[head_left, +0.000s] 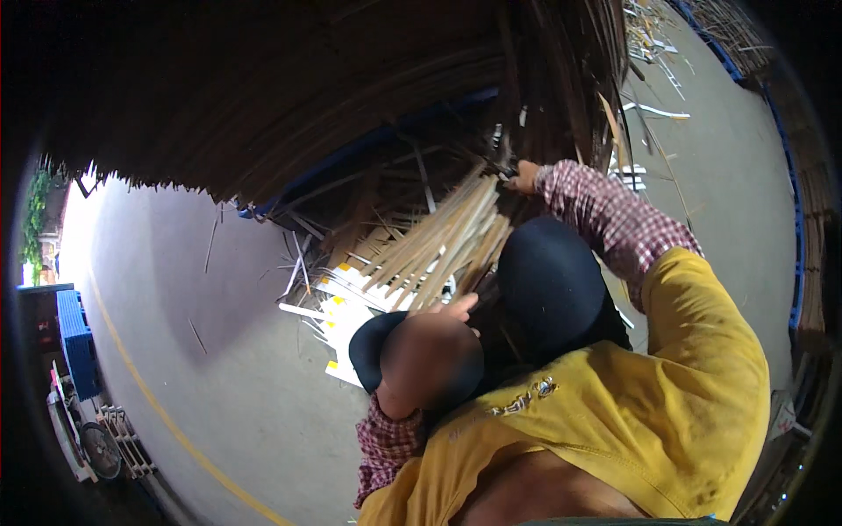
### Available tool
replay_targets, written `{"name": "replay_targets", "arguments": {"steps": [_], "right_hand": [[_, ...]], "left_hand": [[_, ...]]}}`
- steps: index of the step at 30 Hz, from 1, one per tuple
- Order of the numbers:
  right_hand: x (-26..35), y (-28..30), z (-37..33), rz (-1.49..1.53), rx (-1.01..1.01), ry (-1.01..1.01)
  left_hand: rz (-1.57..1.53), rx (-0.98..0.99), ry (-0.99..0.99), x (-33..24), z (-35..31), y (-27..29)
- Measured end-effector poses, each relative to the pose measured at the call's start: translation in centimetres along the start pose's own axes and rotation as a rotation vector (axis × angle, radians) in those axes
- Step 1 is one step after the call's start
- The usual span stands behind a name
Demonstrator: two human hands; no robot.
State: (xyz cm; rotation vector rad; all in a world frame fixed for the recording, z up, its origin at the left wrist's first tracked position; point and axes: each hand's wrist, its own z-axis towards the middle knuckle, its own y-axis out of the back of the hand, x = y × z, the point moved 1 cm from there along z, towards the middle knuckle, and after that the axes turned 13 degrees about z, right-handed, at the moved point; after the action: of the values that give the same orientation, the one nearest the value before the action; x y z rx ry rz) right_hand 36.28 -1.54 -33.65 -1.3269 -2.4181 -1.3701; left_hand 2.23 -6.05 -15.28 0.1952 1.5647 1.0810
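Note:
A fanned bundle of long, thin tan strips (443, 241) lies in front of my knees. At its far end my right hand (524, 177) is closed around a small dark object that I cannot make out. My left hand (431, 351) is over my left knee, by the strips' near ends. A blur covers most of it, but its fingertips show stretched out, with nothing visible in them. White strips with yellow patches (346, 311) lie on the floor beneath and left of the bundle.
A large dark stack of layered sheets (289, 114) with ragged edges looms ahead, above a blue edge (329, 165). Loose scraps (298, 263) litter the concrete floor (219, 351). Blue pallets (77, 342) and a wheeled cart (98, 447) stand left. More stacked sheets (816, 254) line the right.

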Motion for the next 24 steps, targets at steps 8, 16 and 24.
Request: {"name": "replay_targets", "arguments": {"steps": [8, 16, 24], "right_hand": [[11.3, 4.5, 0.1, 0.242, 0.219, 0.309], [20.3, 4.2, 11.7, 0.348, 0.336, 0.446], [19.6, 2.0, 13.0, 0.663, 0.258, 0.426]], "left_hand": [[0.020, 0.033, 0.074, -0.1, 0.1, -0.1], [0.031, 0.027, 0.058, 0.3, 0.0, -0.1], [-0.017, 0.120, 0.127, -0.1, 0.3, 0.1]]}}
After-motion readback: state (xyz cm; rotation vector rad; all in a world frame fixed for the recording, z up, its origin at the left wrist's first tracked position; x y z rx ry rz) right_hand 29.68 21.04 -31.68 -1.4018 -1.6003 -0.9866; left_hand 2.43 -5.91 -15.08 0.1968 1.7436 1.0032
